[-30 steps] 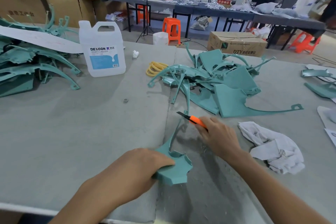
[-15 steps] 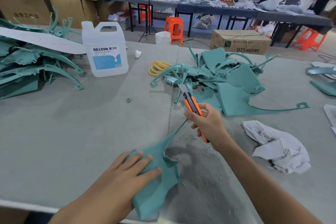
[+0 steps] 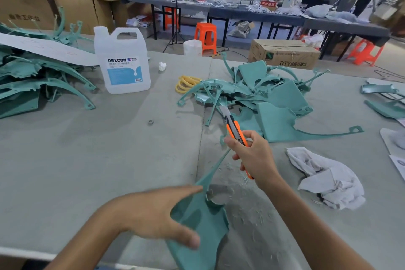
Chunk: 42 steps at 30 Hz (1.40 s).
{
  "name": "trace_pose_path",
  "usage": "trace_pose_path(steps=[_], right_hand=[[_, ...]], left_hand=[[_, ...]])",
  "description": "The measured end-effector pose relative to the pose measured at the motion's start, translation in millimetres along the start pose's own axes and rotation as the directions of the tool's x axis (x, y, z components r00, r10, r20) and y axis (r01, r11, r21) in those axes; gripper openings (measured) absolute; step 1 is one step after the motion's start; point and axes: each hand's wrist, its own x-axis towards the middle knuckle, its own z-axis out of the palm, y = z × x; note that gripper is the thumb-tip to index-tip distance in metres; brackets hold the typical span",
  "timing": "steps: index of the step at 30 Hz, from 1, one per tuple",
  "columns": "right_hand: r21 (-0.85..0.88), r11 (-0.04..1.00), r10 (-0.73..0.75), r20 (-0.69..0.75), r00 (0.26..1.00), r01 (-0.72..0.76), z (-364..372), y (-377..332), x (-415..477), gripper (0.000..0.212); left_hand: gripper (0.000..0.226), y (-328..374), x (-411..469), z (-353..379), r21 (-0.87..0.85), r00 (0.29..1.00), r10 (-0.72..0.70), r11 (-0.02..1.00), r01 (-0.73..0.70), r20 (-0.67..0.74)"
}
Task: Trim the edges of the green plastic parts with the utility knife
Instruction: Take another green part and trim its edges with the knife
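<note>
A green plastic part lies near the table's front edge, and its thin arm runs up towards my right hand. My left hand holds the part's wide end, thumb over its top face and index finger along its upper edge. My right hand grips the orange utility knife just past the tip of the thin arm. The blade points up and away from me, clear of the part.
More green parts are heaped mid-table and at the left. A DEXCON jug, yellow rubber bands, a small ring and a white cloth lie around. Plastic shavings litter the grey table.
My right hand lifted the knife off the part's arm and turned its blade upward. My left hand went from pressing the part down to holding its wide end, and the part shifted.
</note>
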Motion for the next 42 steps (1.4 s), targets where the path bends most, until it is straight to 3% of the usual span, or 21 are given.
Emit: trace_pose_path(steps=[2,5,7,11,14,17,22,26,31,42], right_hand=[[-0.015,1.000,-0.015,0.027,1.000,0.016,0,-5,-1,0.040],[0.000,1.000,-0.027,0.060,0.998,0.027,5,-13,-3,0.045],[0.023,0.999,-0.031,0.075,0.997,0.030,10,-17,-3,0.048],[0.055,0.998,-0.029,0.110,0.994,0.023,15,-22,-3,0.043],[0.063,0.996,-0.079,0.157,0.984,0.069,17,-21,-5,0.030],[0.068,0.986,-0.161,0.167,0.973,0.152,12,-13,-9,0.024],[-0.036,0.983,-0.178,0.046,0.983,0.180,5,19,-19,0.008],[-0.207,0.952,-0.228,0.006,0.974,0.224,8,35,-18,0.023],[-0.376,0.876,-0.330,-0.010,0.944,0.302,13,41,-15,0.024],[-0.518,0.771,-0.443,-0.019,0.896,0.370,24,42,-12,0.033]], left_hand=[[0.064,7,16,4,-0.007,0.972,0.008,1.000,-0.010,-0.236],[0.071,13,44,7,0.070,0.901,-0.075,0.991,0.115,-0.427],[0.073,11,60,6,0.034,0.893,-0.147,0.983,0.179,-0.425],[0.037,11,82,6,-0.100,0.897,-0.142,0.989,0.109,-0.419],[0.024,12,89,16,-0.074,0.858,-0.137,0.991,0.116,-0.496],[0.032,8,87,21,-0.042,0.808,-0.141,0.989,0.143,-0.572],[0.031,-8,85,16,-0.065,0.762,-0.152,0.987,0.144,-0.629],[0.031,-16,85,15,-0.074,0.731,-0.171,0.984,0.164,-0.661],[0.038,-18,86,19,-0.033,0.714,-0.193,0.972,0.231,-0.673],[0.041,-18,86,22,-0.010,0.716,-0.211,0.962,0.274,-0.666]])
